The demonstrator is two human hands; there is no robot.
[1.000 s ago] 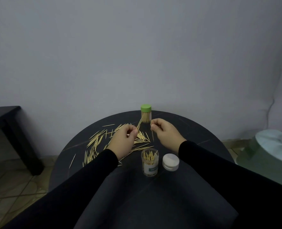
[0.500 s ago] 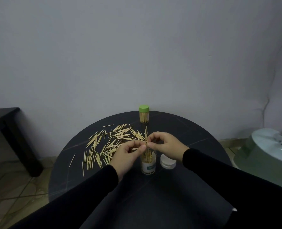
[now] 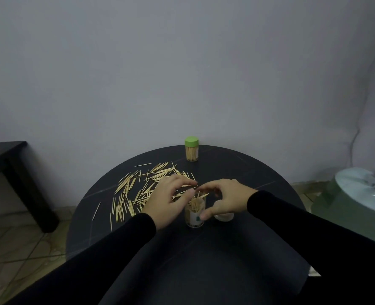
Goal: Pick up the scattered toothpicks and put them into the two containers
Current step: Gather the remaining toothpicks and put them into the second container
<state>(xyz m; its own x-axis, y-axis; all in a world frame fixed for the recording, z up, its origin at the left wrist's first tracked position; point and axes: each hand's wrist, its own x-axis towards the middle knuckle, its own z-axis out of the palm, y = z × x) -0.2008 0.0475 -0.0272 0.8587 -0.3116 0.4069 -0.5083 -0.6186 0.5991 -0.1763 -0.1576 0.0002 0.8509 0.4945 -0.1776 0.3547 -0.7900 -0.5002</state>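
Toothpicks [image 3: 147, 186] lie left of the open jar [image 3: 195, 214], within reach. Your left hand [image 3: 169, 201] hovers loosely curled over its mouth; whether it holds any is unclear. Your right hand [image 3: 226, 199] steadies the jar, thumb on its side.

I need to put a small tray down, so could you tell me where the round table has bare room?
The near part of the round table, between the two sleeves, is bare. So is the right side, beyond the white lid. The left half is crowded with scattered toothpicks; both hands work over the open container.
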